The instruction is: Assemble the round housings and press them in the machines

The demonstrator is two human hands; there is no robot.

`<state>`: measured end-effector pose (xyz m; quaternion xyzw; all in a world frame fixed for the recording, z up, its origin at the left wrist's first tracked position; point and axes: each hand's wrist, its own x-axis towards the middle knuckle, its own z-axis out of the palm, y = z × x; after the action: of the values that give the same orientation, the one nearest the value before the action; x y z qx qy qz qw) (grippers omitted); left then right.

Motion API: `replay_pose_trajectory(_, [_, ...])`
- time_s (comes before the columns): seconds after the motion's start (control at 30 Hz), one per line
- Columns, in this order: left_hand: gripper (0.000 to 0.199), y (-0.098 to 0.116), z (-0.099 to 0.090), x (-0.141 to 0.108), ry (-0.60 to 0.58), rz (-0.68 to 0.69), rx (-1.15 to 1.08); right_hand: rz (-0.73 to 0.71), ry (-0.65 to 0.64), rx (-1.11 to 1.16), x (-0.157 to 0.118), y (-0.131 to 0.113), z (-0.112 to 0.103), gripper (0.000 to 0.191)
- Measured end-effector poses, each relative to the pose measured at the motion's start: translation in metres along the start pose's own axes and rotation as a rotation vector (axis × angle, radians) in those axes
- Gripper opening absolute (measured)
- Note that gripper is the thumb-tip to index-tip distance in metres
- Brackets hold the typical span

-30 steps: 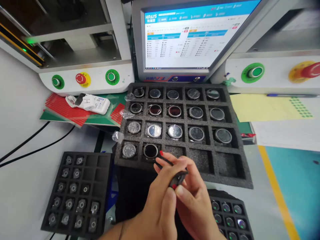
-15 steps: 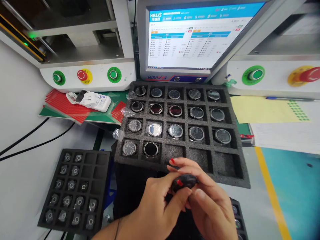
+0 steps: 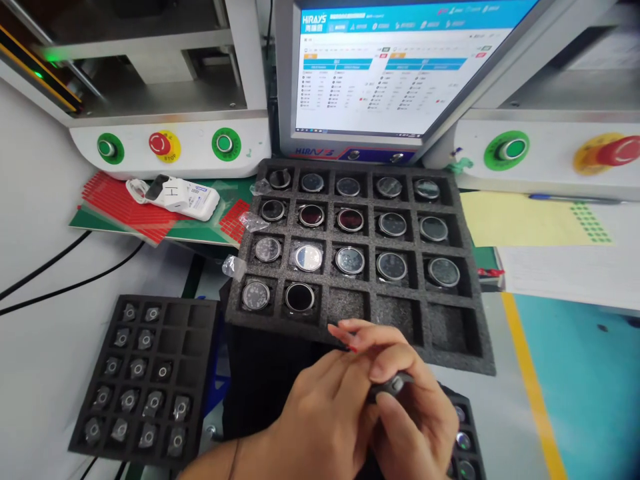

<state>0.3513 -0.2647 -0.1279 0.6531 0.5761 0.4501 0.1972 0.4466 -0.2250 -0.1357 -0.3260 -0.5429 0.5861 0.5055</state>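
Note:
A dark watch case [image 3: 391, 387] is held in front of the foam tray, tilted so that its edge and a grey side button show. My right hand [image 3: 417, 407] pinches it between thumb and fingers. My left hand [image 3: 325, 400] is closed against its left side, its back toward me, and its fingertips are largely hidden. Something small and red shows by the fingertips at the front; I cannot make out what it is. Beyond the hands lies the grey foam tray [image 3: 463, 357], with round watch faces in most of its compartments.
At lower left stands a smaller black tray [image 3: 183, 343] of wrapped parts. Another tray [image 3: 473, 427] shows partly behind my right hand. Red sticker sheets [image 3: 120, 207] and a white handheld device [image 3: 187, 199] lie at left. A monitor [image 3: 380, 80] stands behind, between machines with buttons.
The watch case has turned: its dark round side with a red mark faced up before, and now its edge with the button shows. My left hand has rolled over, back up.

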Motion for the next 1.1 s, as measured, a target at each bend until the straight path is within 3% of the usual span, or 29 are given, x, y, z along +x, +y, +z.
replay_pose_trajectory(0.23, [0.025, -0.006, -0.004, -0.001, -0.003, 0.081, 0.129, -0.084, 0.022, 0.081, -0.002, 0.013, 0.008, 0.011])
replay_pose_trajectory(0.37, [0.026, -0.007, -0.008, 0.001, -0.024, 0.05, 0.125, -0.088, 0.002, 0.122, 0.0, 0.017, 0.006, 0.009])
replay_pose_trajectory(0.53, [0.02, -0.002, -0.018, 0.004, -0.043, -0.007, 0.04, 0.082, -0.167, 0.169, 0.002, 0.009, -0.007, 0.029])
replay_pose_trajectory(0.63, [0.019, 0.0, -0.02, 0.003, -0.053, -0.037, 0.017, 0.108, -0.208, 0.176, 0.001, 0.006, -0.01, 0.02])
replay_pose_trajectory(0.8, [0.023, 0.001, -0.023, 0.003, -0.057, -0.032, -0.017, 0.001, -0.204, 0.095, 0.002, 0.003, -0.009, 0.014])
replay_pose_trajectory(0.93, [0.028, 0.0, -0.026, 0.005, -0.105, -0.068, -0.178, -0.084, -0.239, -0.089, 0.005, -0.006, -0.01, 0.006])
replay_pose_trajectory(1.1, [0.034, -0.009, -0.026, 0.004, -0.063, -0.012, -0.214, -0.25, -0.299, -0.22, 0.005, -0.009, -0.012, 0.021])
